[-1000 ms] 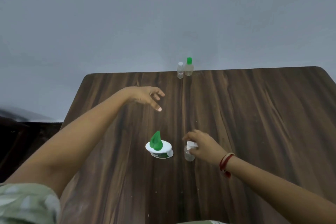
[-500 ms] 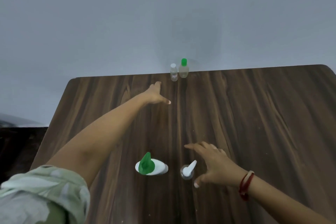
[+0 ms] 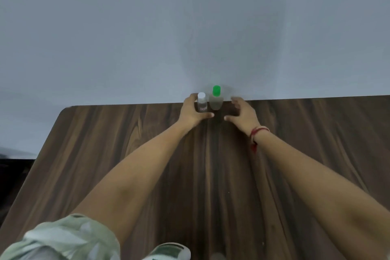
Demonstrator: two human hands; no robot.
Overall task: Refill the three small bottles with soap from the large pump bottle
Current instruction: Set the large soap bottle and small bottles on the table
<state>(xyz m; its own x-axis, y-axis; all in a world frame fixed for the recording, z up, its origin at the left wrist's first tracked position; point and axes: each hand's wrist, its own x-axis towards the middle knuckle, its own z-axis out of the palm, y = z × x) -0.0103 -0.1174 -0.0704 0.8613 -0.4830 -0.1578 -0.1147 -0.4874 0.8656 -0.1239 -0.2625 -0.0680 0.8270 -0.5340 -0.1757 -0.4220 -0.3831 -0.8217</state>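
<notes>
Two small bottles stand side by side at the tabletop's (image 3: 105, 143) far edge, centre frame: a clear white-capped bottle (image 3: 202, 102) and a taller, cloudy green-capped bottle (image 3: 216, 99). Your left hand (image 3: 193, 112) curls round the white-capped bottle, thumb in front. Your right hand (image 3: 242, 113), red thread (image 3: 256, 133) at the wrist, is spread wide just beside the green-capped bottle, apart from it. The pump bottle (image 3: 168, 251) sits blurred at the bottom edge. Half a second ago both hands were nearer you; they have since reached forward.
</notes>
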